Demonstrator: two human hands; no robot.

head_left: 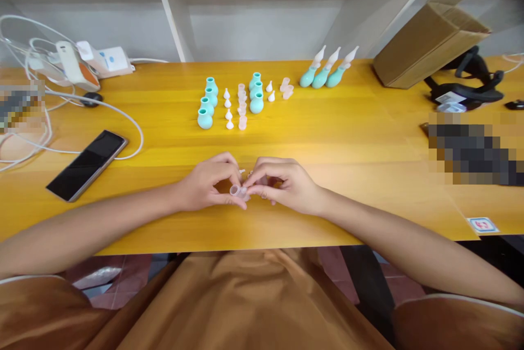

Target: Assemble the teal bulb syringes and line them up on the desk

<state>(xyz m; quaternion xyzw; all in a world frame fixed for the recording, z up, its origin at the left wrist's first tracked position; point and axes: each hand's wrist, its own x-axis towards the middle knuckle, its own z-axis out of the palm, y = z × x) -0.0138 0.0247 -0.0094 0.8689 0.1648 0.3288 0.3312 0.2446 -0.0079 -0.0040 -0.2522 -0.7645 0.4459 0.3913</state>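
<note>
Above the front part of the table, my left hand (207, 181) and my right hand (292, 183) meet. Between the thumb and forefinger of the left is a small clear pinkish connector (234, 190), its round opening facing up and to the left. My right thumb and forefinger pinch its other end. Fingers partly hide a small white piece behind it. Further back stand rows of teal rubber bulbs (205, 119), white tips (230, 123) and more clear pinkish connectors (243, 123). Three assembled nasal aspirators (320, 78), teal below and whitish above, lean at the back right.
A phone (88, 165) and looping white cables lie at the left, by a power strip (110, 60) and a black mouse (92, 99). At the right are a cardboard box (429, 39), a black strapped headset (462, 93) and a table sticker (483, 224).
</note>
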